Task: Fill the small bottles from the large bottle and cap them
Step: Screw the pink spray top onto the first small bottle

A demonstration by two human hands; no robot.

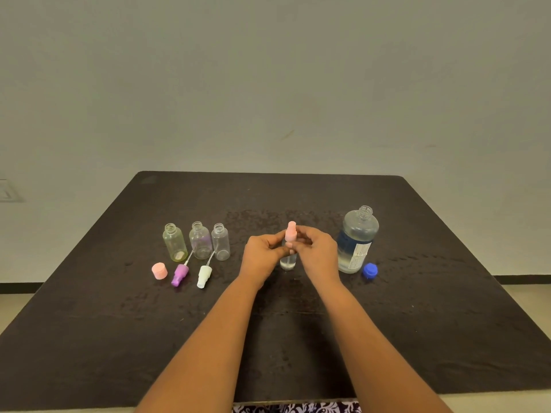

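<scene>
Right at the centre of the frame, both hands meet around a small bottle [288,262], which stands upright on the dark table [417,323] with a little clear liquid showing in its base. The left hand [261,255] curls its fingers round the bottle's body from the left side of the frame. The right hand [316,251] comes in from the other side, its fingertips pinching the collar of the pink spray top [291,231] seated on the bottle's neck. The nozzle pokes up above both sets of fingers.

Just right of the hands stands the large bottle [357,242], uncapped and partly full, with its blue cap [370,270] lying beside its base. Left of centre, three empty small bottles [200,241] stand open in a row. Below them lie a pink cap [159,270], a purple spray top [180,274] and a white spray top [204,276].
</scene>
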